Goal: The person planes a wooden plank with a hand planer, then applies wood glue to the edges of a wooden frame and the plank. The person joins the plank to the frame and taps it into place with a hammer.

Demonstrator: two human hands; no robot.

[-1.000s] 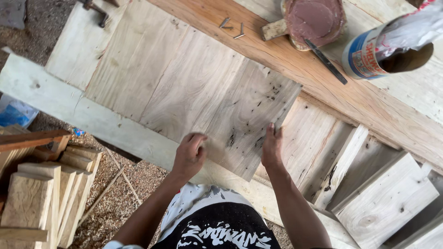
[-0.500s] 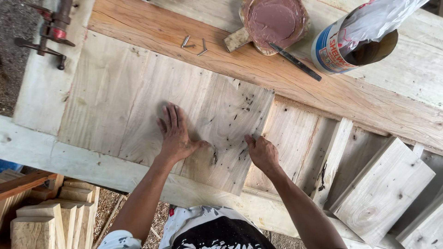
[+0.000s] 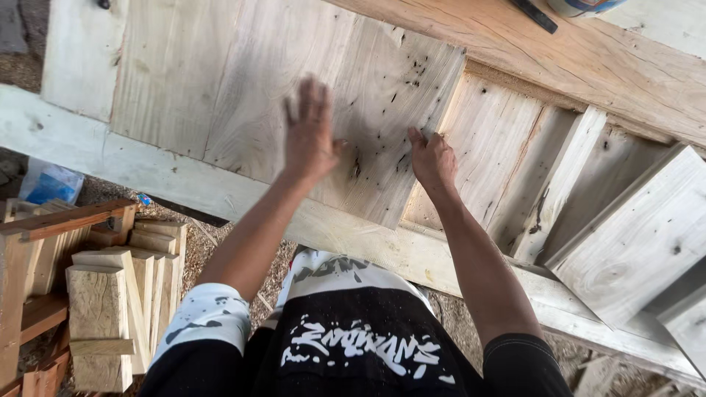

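Left hand (image 3: 310, 136), now spread flat, has slid up the wood panel (image 3: 294, 95); right hand (image 3: 432, 158) grips its edge, seating it.

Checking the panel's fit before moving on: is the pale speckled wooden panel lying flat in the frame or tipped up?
Cannot tell for sure. The pale speckled wooden panel looks flat; right hand grips its right edge.

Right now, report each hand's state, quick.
Left hand: open, fingers spread, blurred, flat over the pale wood panel.
Right hand: fingers curled at the panel's right edge, holding nothing separate.
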